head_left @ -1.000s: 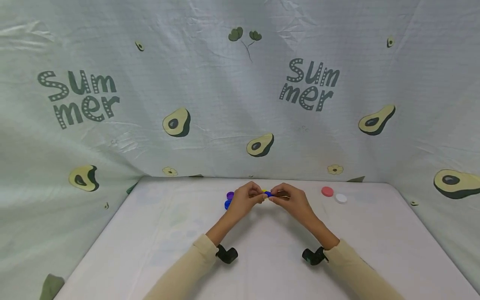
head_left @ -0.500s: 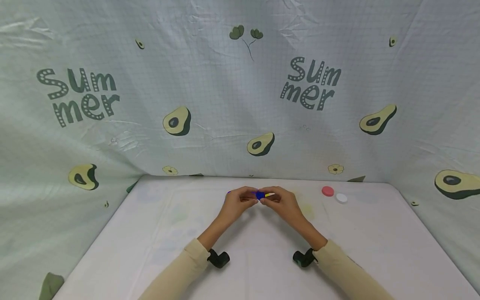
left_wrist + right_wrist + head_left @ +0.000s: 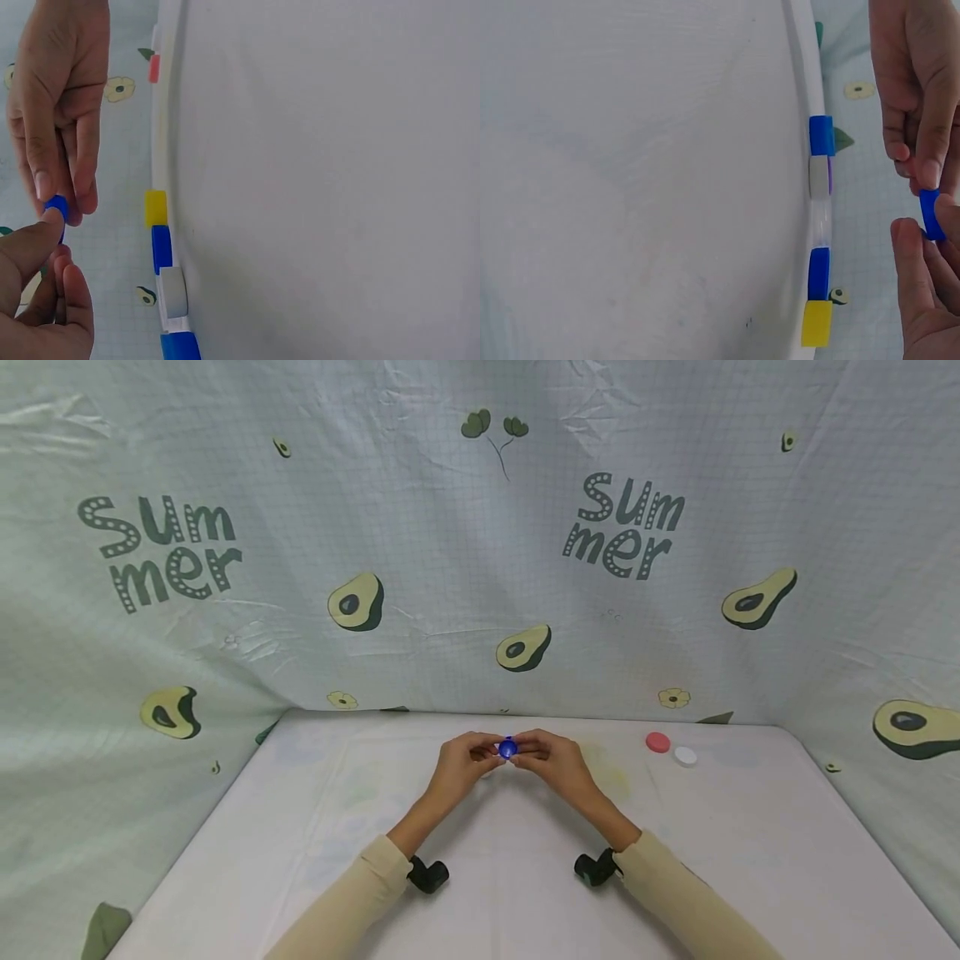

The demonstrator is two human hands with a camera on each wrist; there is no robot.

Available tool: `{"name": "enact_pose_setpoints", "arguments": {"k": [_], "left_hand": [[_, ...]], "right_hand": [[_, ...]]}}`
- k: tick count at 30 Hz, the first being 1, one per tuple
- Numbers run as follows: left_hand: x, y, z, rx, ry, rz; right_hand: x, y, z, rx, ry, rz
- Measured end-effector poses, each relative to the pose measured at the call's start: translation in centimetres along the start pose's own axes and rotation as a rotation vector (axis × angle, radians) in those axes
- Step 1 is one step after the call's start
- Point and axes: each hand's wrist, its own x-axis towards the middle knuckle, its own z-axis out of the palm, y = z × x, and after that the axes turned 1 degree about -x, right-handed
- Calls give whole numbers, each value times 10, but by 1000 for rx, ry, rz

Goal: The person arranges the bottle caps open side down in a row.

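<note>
My left hand (image 3: 456,770) and right hand (image 3: 553,758) meet above the far part of the table, fingertips towards each other. Between them is a small blue bottle cap (image 3: 507,749), its round face turned towards the head camera. The left thumb and fingers pinch one side of this cap, as the left wrist view shows. In the right wrist view the fingers of both hands hold the blue cap (image 3: 930,214) at opposite edges. Behind the hands, a yellow cap (image 3: 156,208), another blue cap (image 3: 161,249) and a white cap (image 3: 173,292) stand in a row.
Towards the right of the white table (image 3: 495,893) lie a red cap (image 3: 657,742) and a white cap (image 3: 686,757). One more blue cap (image 3: 821,136) ends the row, with a clear piece (image 3: 820,222) further along. A printed cloth (image 3: 420,568) hangs behind the table.
Both hands have moved left with the blue cap, which has turned to show its round face. The purple and blue caps seen beside the left hand are now hidden in the head view.
</note>
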Motion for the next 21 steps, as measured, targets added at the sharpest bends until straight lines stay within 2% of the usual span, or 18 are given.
{"name": "enact_pose_setpoints", "arguments": {"k": [2,9,13,21], "left_hand": [[0,-2,-1,24,-7,6],[3,-11,-2,67,-32,18],[8,-13,-3,77,-71,1],[19,-8,-5,205,-189,-3]], "right_hand": [[1,0,0,-16,-20,9],[7,0,3,-199,-26,4],[10,1,4,-191,-31,62],[15,4,6,-227,-44,115]]}}
